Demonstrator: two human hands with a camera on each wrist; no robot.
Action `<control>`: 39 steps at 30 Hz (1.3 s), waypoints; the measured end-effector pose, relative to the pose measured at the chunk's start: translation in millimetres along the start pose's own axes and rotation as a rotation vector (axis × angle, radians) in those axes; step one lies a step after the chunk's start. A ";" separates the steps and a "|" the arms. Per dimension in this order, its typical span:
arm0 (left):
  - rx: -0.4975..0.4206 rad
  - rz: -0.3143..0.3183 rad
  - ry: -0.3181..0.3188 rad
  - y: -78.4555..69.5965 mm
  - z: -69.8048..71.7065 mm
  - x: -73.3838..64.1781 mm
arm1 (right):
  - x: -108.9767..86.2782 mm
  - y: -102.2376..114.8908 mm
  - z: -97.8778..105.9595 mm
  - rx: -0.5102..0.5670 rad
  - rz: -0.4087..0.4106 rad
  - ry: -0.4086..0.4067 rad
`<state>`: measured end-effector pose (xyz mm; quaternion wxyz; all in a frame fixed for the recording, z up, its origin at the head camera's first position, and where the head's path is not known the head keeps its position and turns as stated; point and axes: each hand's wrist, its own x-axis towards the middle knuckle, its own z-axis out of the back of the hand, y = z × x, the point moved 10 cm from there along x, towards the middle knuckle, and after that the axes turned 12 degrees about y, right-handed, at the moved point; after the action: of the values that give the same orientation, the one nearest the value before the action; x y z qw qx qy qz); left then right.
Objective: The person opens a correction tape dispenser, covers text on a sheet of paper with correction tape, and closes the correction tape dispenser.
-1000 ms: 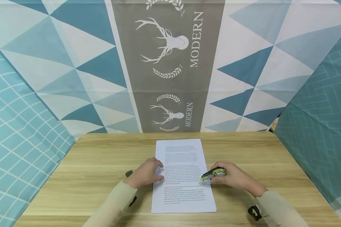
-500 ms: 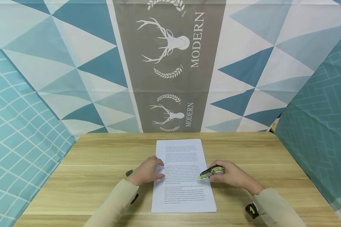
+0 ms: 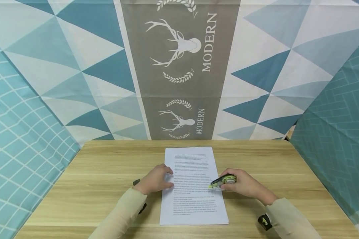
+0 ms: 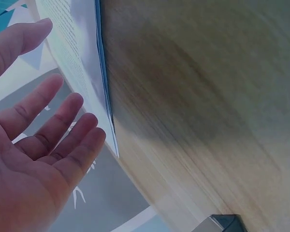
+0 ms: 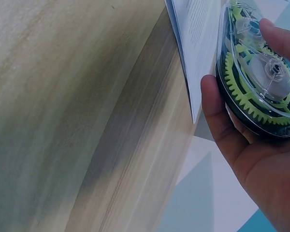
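Note:
A stack of printed paper (image 3: 194, 205) lies on the wooden table. My right hand (image 3: 242, 182) grips a correction tape (image 3: 227, 179) with a clear case and a black edge. In the right wrist view, thumb and fingers hold the sides of the correction tape (image 5: 261, 77), and its green gear shows through the case. Its tip points left, close over the printed lines near the sheet's right edge. My left hand (image 3: 155, 179) is at the stack's left edge, thumb and fingers spread. Seen from the left wrist, that hand (image 4: 43, 145) has loosely extended fingers and holds nothing.
The wooden table (image 3: 107, 159) extends on both sides of the paper. Behind it hangs a patterned cloth (image 3: 179, 83) with deer heads and triangles. A small dark object (image 3: 136, 182) shows beside the left wrist. A black device (image 3: 264, 222) sits by the right sleeve.
The right hand has shifted slightly left and away with the correction tape, over the printed lines. The left hand has moved a little to the right, while the paper looks almost unmoved.

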<state>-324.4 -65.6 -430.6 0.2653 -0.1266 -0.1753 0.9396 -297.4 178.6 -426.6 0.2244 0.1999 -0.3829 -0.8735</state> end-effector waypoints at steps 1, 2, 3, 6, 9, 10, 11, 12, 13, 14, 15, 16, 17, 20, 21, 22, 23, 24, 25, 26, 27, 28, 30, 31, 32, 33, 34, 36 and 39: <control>0.001 0.001 0.002 0.7 -0.7 0.7 | 0.1 -0.6 0.0 0.003 -0.003 -0.001; 0.005 0.002 0.004 1.0 -1.4 1.4 | 0.1 -0.8 0.2 0.002 -0.005 -0.004; 0.007 0.005 0.005 1.6 -2.1 2.3 | 0.3 -0.9 0.3 0.002 -0.007 -0.005; 0.011 0.016 0.014 2.8 -3.8 4.4 | 1.0 -0.7 0.7 0.003 -0.011 -0.008; 0.005 0.025 0.023 1.9 -3.9 5.3 | 1.5 -0.5 1.2 0.003 -0.014 -0.011; 0.005 0.023 0.025 1.1 -3.9 5.6 | 1.6 -0.6 1.1 0.004 -0.015 -0.010; -0.002 0.024 0.029 0.4 -3.8 5.6 | 1.6 -0.7 1.0 0.007 -0.016 -0.010; -0.006 0.025 0.032 -0.1 -3.8 5.7 | 1.7 -0.7 0.8 0.008 -0.016 -0.008; -0.005 0.026 0.035 -0.3 -4.1 6.1 | 1.7 -0.8 0.6 0.010 -0.018 -0.008; -0.010 0.024 0.035 -1.1 -3.9 6.4 | 1.9 -0.9 0.3 0.012 -0.020 -0.006; -0.014 0.025 0.036 -1.1 -4.2 6.8 | 2.1 -0.7 0.2 0.014 -0.020 -0.005; -0.016 0.024 0.036 -1.4 -4.3 7.3 | 2.4 -0.7 -0.1 0.015 -0.020 -0.004; -0.020 0.027 0.038 -1.1 -4.6 7.6 | 2.7 -0.4 -0.1 0.017 -0.020 -0.004; -0.022 0.022 0.038 -1.6 -5.7 9.0 | 4.1 -0.2 -0.6 0.014 -0.021 -0.002; -0.021 0.020 0.040 -1.6 -6.5 9.3 | 4.7 -0.6 -0.9 0.013 -0.024 -0.003; -0.022 0.017 0.042 -1.9 -7.2 9.6 | 5.3 -0.9 -1.2 0.011 -0.025 -0.001; -0.025 0.017 0.045 -1.8 -8.0 9.8 | 5.6 -1.3 -1.6 0.011 -0.028 -0.001; -0.027 0.015 0.046 -2.0 -8.6 9.9 | 6.1 -1.9 -2.0 0.011 -0.033 0.000; -0.031 0.015 0.048 -1.9 -9.2 10.1 | 6.4 -2.5 -2.3 0.011 -0.036 0.000; -0.032 0.014 0.049 -2.0 -9.7 10.2 | 6.8 -3.1 -2.7 0.010 -0.037 0.002; -0.030 0.014 0.050 -2.1 -10.0 10.4 | 7.1 -3.4 -2.8 0.011 -0.037 0.003; -0.029 0.016 0.051 -1.8 -10.4 10.6 | 7.3 -3.5 -2.9 0.013 -0.035 0.004; -0.023 0.014 0.049 -1.8 -10.6 11.2 | 7.8 -3.4 -2.8 0.013 -0.030 0.004; -0.019 0.013 0.049 -1.6 -10.9 11.7 | 8.1 -3.2 -2.8 0.013 -0.025 0.004; -0.016 0.012 0.050 -1.5 -11.2 12.1 | 8.5 -3.2 -2.5 0.012 -0.022 0.002; -0.014 0.012 0.050 -1.2 -11.5 12.5 | 8.8 -3.0 -2.2 0.010 -0.020 -0.001; -0.013 0.012 0.052 -0.8 -12.0 13.0 | 9.1 -2.7 -1.8 0.006 -0.018 -0.005; -0.015 0.014 0.054 0.1 -12.8 14.0 | 9.9 -2.6 -1.2 0.001 -0.015 -0.011; -0.012 0.017 0.055 1.5 -14.2 15.3 | 11.2 -2.0 -0.5 -0.007 -0.013 -0.020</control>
<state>-333.1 -54.8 -446.3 0.2610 -0.1554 -0.1727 0.9370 -306.8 173.4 -430.4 0.2159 0.1927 -0.3807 -0.8783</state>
